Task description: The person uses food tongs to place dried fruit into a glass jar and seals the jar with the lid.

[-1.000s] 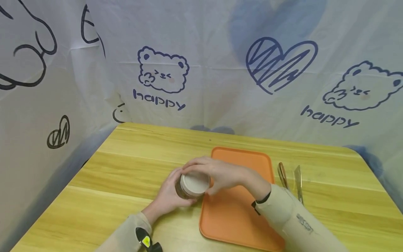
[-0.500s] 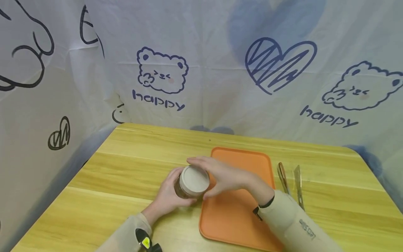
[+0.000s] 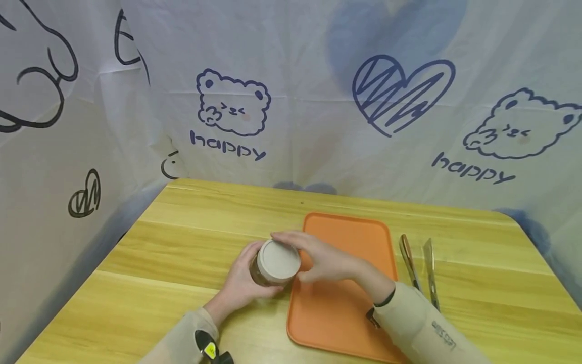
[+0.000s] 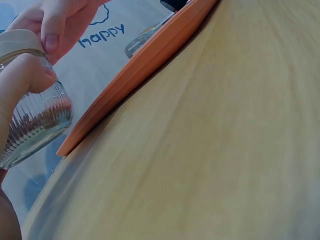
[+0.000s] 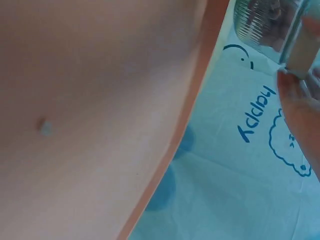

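A ribbed clear glass jar [image 4: 42, 117] with brownish contents is gripped by my left hand [image 3: 243, 280], whose fingers and thumb wrap its side. Its off-white lid [image 3: 279, 259] is on top, tilted a little toward me. My right hand [image 3: 325, 260] spans the lid, fingertips at the far rim and thumb at the near right side. In the left wrist view, the right thumb [image 4: 51, 40] lies against the lid's edge. The right wrist view catches the lid [image 5: 302, 52] between that hand's fingers. The palm side of the left hand is hidden behind the jar.
An orange tray [image 3: 327, 323] lies on the wooden table [image 3: 150, 283], partly under my right forearm. Right of it are a brown-handled utensil [image 3: 407, 253] and a metal-bladed one [image 3: 429, 263], their near ends hidden by the sleeve. A printed cloth [image 3: 313, 141] hangs behind.
My right fingers spread and drew back from the lid, then came in on its rim again. The jar has shifted slightly left; my left hand keeps its grip.
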### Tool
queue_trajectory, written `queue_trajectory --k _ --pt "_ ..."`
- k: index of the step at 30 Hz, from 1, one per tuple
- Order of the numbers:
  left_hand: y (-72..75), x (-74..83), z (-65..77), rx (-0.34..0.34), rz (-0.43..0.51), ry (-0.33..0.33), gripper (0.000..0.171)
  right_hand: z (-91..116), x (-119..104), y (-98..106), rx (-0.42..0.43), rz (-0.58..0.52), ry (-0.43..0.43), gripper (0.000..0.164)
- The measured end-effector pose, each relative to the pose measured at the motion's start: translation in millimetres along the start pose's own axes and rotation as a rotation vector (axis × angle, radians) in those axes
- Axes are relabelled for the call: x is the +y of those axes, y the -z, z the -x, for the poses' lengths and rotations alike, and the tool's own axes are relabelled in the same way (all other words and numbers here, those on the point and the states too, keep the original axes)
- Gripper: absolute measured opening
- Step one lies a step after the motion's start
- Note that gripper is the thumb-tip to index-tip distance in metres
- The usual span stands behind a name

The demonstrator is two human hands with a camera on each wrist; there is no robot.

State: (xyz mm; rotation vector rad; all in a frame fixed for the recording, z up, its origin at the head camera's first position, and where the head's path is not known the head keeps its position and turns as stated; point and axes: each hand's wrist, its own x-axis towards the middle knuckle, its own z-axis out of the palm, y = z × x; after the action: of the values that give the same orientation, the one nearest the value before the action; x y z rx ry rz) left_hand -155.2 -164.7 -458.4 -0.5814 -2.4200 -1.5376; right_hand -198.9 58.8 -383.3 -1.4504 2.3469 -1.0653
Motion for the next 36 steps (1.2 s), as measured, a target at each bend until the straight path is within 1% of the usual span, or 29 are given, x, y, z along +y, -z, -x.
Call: queue_trajectory --k 2,3,5,6,8,9,11,13,15,16,17,19,22,25,28,29,31,33,36 --pt "-0.5 2.2 -0.1 -0.002 0.003 0.007 0.091 -1 1 -1 0.022 0.017 -0.007 0.083" --pt "-0.4 4.9 0.1 -0.001 0.005 0.006 0.091 -1 2 -2 0.036 0.037 -0.019 0.083" --pt "1.2 14.6 0.3 0.004 0.003 -0.005 0.089 -2 2 -4 0.054 0.065 -0.046 0.094" --pt "2.0 19.2 0.2 0.009 0.001 -0.012 0.087 -1 3 -5 0.053 0.059 -0.064 0.1" --pt "4.5 29.4 0.6 0.015 0.001 -0.02 0.085 -1 4 -5 0.034 0.017 -0.068 0.104" --pt "5.6 33.7 0.7 0.017 0.002 -0.026 0.083 -1 5 -4 0.018 -0.01 -0.061 0.103" --pt "6.7 38.3 0.9 0.017 0.003 -0.034 0.081 0 8 -3 -0.008 -0.086 -0.042 0.097" --pt "7.1 39.6 1.0 0.01 0.007 -0.041 0.081 0 10 -3 -0.008 -0.13 -0.026 0.089" --pt "6.9 38.4 1.3 0.008 0.004 -0.048 0.081 -2 12 -5 0.017 -0.127 -0.026 0.082" --pt "6.7 37.0 1.4 0.007 0.002 -0.049 0.081 -2 12 -7 0.034 -0.114 -0.028 0.083" --pt "6.5 35.7 1.5 0.007 -0.002 -0.049 0.082 -3 13 -8 0.049 -0.105 -0.032 0.086" --pt "4.4 27.8 1.2 0.017 -0.001 -0.045 0.084 -3 13 -9 0.06 -0.093 -0.03 0.095" --pt "1.0 13.6 0.0 0.032 0.008 -0.041 0.087 -2 13 -8 0.035 -0.123 -0.009 0.099" --pt "-1.5 2.1 -0.9 0.03 0.017 -0.043 0.09 -1 13 -7 0.014 -0.143 0.008 0.095" --pt "-1.3 -1.7 -0.4 0.022 0.014 -0.052 0.089 -2 12 -11 0.041 -0.083 0.001 0.09" --pt "-1.1 -2.2 0.0 0.021 0.011 -0.055 0.089 -3 12 -12 0.051 -0.068 -0.011 0.092" --pt "-1.0 -3.2 0.4 0.021 0.016 -0.051 0.088 -3 11 -13 0.06 -0.049 -0.034 0.101" --pt "-0.9 -3.5 0.5 0.02 0.022 -0.051 0.088 -2 11 -12 0.044 -0.069 -0.047 0.107" --pt "-1.0 -3.7 0.2 0.013 0.033 -0.057 0.088 -1 12 -9 0.012 -0.098 -0.027 0.103"
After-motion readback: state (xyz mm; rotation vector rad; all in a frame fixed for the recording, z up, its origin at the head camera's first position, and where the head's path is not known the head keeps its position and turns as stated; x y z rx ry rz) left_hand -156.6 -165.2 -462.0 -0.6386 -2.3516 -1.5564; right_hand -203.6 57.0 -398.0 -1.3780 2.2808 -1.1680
